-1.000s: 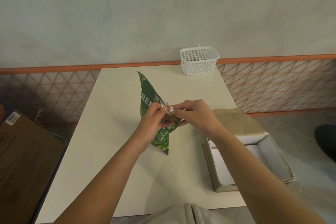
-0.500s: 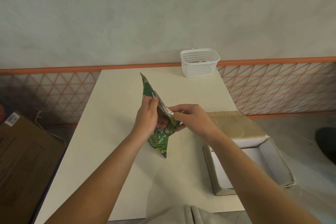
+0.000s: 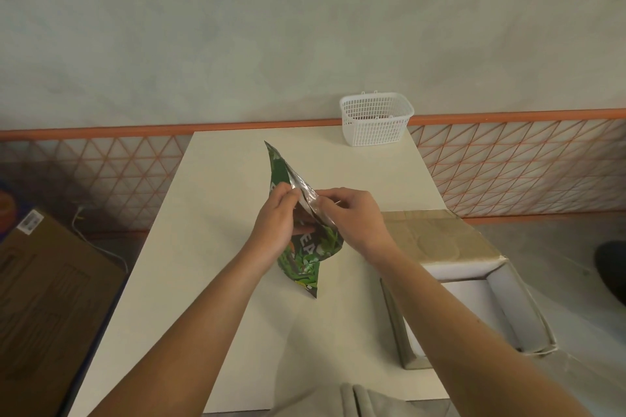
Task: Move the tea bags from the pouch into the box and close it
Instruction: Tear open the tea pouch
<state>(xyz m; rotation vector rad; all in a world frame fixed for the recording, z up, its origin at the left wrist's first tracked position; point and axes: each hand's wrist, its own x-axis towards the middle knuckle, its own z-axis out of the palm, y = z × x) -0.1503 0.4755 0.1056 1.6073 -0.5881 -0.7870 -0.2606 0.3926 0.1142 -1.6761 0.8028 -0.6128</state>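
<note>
A green leaf-printed tea pouch (image 3: pixel 310 256) with a silver lining stands on edge over the middle of the white table (image 3: pixel 210 247). My left hand (image 3: pixel 276 222) pinches one lip of its mouth and my right hand (image 3: pixel 354 213) pinches the other, so the silver inside shows between them. No tea bags are visible. The open cardboard box (image 3: pixel 501 305) with a white interior sits at the table's right edge, its brown lid flap (image 3: pixel 437 237) folded back; the inside that shows is bare.
A white plastic mesh basket (image 3: pixel 376 118) stands at the table's far right corner against the wall. A brown carton (image 3: pixel 40 288) and a white cable lie on the floor to the left. Grey cloth (image 3: pixel 362 403) shows at the bottom edge.
The pouch has turned more edge-on and its mouth has spread, showing the silver lining. My left hand shifted from the pouch's front to its near lip; my right hand stays on the other lip.
</note>
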